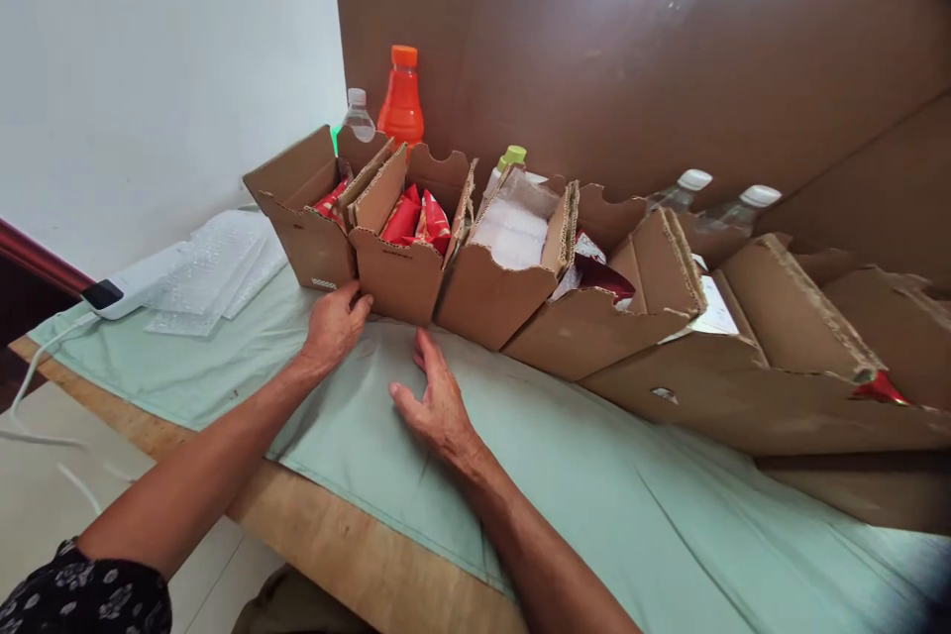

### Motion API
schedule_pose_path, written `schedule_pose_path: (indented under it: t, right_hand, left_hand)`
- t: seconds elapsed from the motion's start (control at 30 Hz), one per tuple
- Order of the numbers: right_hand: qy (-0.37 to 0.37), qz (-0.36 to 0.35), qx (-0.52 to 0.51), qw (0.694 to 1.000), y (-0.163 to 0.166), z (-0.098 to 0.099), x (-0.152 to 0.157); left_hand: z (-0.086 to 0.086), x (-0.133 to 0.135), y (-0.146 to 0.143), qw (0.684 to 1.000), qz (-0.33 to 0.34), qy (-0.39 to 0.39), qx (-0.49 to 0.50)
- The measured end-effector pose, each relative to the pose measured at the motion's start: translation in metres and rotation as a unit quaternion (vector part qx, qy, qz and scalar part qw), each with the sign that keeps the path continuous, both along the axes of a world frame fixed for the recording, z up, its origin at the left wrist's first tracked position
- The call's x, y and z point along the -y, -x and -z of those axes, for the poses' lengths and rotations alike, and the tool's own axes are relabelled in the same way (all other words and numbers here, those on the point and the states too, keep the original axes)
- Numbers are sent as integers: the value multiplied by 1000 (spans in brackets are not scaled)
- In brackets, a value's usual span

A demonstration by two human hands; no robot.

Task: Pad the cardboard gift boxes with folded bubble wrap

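Observation:
My left hand is at the foot of the leftmost cardboard box, by the gap between it and the second box. Its fingers are slightly bent against the lower edge, thumb a little apart, with nothing seen in them. My right hand rests over the green cloth in front of the second and third boxes, thumb and fingers spread, holding nothing. Red snack packets sit in the second box. Folded bubble wrap fills the third box. A dark red packet lies in the fourth.
Behind the boxes stand an orange bottle and clear bottles with white caps. A tall cardboard panel backs the row. Bubble wrap sheets and a white power strip with its cable lie on the left of the cloth.

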State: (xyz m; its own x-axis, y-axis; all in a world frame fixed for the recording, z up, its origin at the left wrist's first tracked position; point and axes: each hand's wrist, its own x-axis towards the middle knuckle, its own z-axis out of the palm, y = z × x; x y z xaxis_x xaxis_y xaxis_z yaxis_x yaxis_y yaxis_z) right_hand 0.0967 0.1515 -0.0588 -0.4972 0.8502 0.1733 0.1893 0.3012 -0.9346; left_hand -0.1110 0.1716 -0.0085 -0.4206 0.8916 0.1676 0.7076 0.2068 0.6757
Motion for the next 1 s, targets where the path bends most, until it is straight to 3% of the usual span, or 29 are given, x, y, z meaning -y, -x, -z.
schedule_pose_path:
  t: [0.13, 0.27, 0.4, 0.5, 0.6, 0.73, 0.87, 1.0]
  right_hand:
    - [7, 20, -3, 1000, 2, 1, -1]
    - [14, 34, -13, 999, 2, 3, -2]
    - [19, 39, -25, 999, 2, 4, -2]
    - [24, 40, -27, 999, 2, 2, -2]
    - [27, 42, -28, 998, 2, -1, -2]
    - [27, 46, -40, 998, 3, -4, -4]
    - [29, 44, -63, 997, 3, -5, -10]
    - [36, 33, -81, 995, 2, -10, -16]
  left_hand:
    - [0, -7, -4, 1000, -4, -19, -9]
    - [-9, 18, 0, 996, -8, -87, -21]
    - [-42, 44, 24, 977, -51, -193, -72]
    - [-74, 37, 48, 947, -55, -264, -173]
    - [-95, 16, 69, 939, -23, -241, -244]
    - [-107, 9, 82, 953, 2, -183, -240]
    - [-114, 49, 69, 944, 49, -206, -254]
    - [-116, 100, 27, 922, 107, -243, -280]
